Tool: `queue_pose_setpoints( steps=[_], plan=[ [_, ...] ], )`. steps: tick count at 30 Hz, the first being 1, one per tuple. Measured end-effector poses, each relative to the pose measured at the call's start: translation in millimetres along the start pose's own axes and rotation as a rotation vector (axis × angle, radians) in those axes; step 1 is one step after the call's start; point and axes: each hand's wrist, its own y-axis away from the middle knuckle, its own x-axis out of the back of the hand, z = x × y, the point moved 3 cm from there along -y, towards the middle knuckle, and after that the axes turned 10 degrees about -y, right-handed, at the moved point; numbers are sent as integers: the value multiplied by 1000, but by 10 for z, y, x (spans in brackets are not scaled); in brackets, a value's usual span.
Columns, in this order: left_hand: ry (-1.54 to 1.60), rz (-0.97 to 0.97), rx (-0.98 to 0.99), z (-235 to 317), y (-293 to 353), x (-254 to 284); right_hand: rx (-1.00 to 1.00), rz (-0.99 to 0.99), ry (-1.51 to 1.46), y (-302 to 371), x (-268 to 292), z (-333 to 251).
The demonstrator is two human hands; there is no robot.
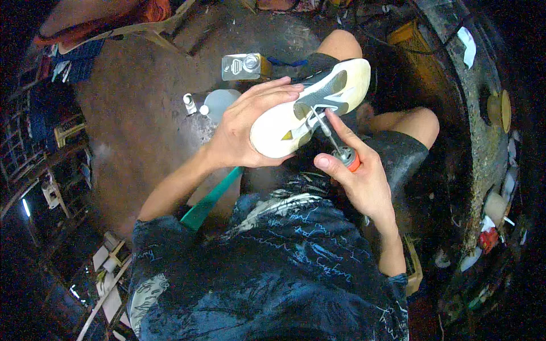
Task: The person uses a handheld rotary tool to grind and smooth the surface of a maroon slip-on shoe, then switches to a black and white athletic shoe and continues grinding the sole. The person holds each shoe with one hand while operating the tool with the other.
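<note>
A shoe (338, 88) is held sole upward, its outsole off-white with a grey middle and a yellow patch near the heel. My left hand (247, 122) is closed around the heel end, fingers over the far edge and thumb side beneath the near edge. In my right hand (361, 170) I grip a small round container with an orange-red band (354, 161). A thin pale rod (328, 128) runs from this container to the middle of the sole. My right index finger stretches along the rod toward the shoe. How the rod joins the container is hard to make out.
A rectangular metal can (242, 67) stands on the brown floor (136, 113) beyond the shoe. Near my left hand are a small white bottle (189, 103) and a round translucent container (220, 103). A green strip (210, 199) slants beside my left arm. A ledge (463, 131) curves along the right.
</note>
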Motion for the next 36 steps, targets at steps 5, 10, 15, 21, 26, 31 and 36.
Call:
queue_pose_setpoints(
  steps=[5, 10, 15, 21, 26, 31, 36],
  plan=[
    [10, 26, 19, -42, 55, -131, -164, 47, -24, 91, -41, 93],
    [20, 64, 35, -18, 15, -230, -152, 115, -29, 99, -75, 100],
    [17, 50, 16, -6, 31, -273, -192, 133, -79, 143, -113, 159],
    [-17, 46, 5, 20, 35, -314, -282, 133, -105, 185, -104, 241],
    [17, 53, 33, 21, 5, -299, -211, 158, -23, 147, -110, 248],
    [15, 47, 31, 10, -2, -304, -267, 107, -162, 136, -163, 191],
    [-9, 63, 24, 28, -5, -326, -228, 78, -138, 148, -166, 148]
  ],
)
